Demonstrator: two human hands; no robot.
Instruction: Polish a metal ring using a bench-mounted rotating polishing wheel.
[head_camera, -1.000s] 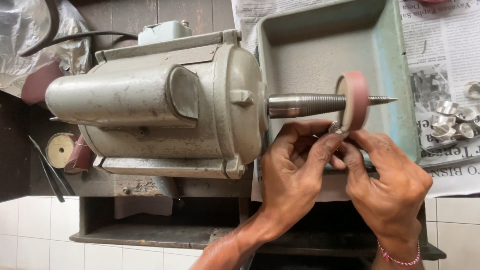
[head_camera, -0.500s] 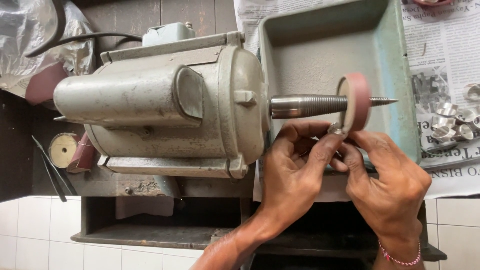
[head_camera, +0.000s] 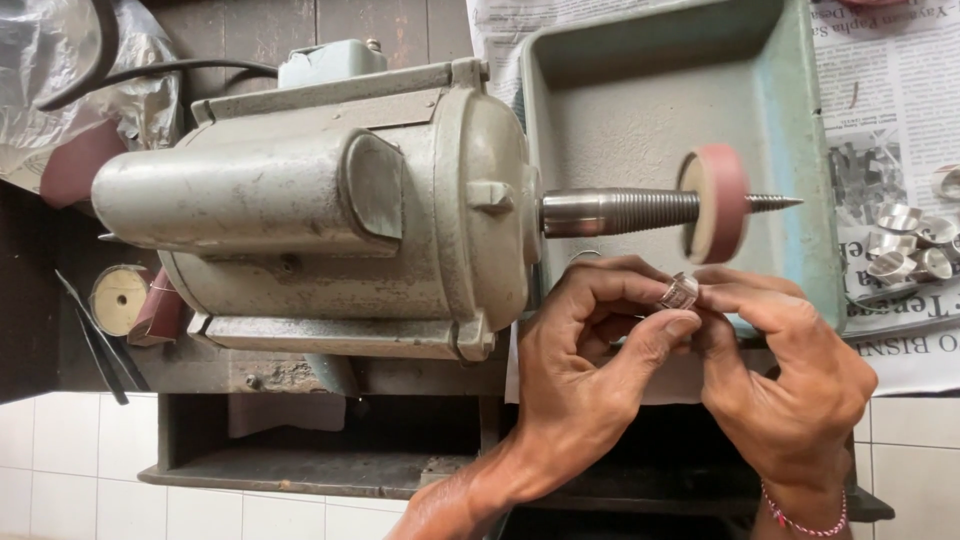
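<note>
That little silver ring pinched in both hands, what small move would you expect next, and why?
Probably a short lift, bringing the silver ring up against the rim of the pink wheel. Both the left hand and the right hand pinch it just below the wheel, apart from it, and the wheel sits on the motor's threaded spindle.

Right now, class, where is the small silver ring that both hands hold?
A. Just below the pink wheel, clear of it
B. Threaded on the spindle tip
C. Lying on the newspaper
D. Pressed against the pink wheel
A: the silver ring sits between the fingertips of both hands, under the pink wheel, with a gap between them.
</note>
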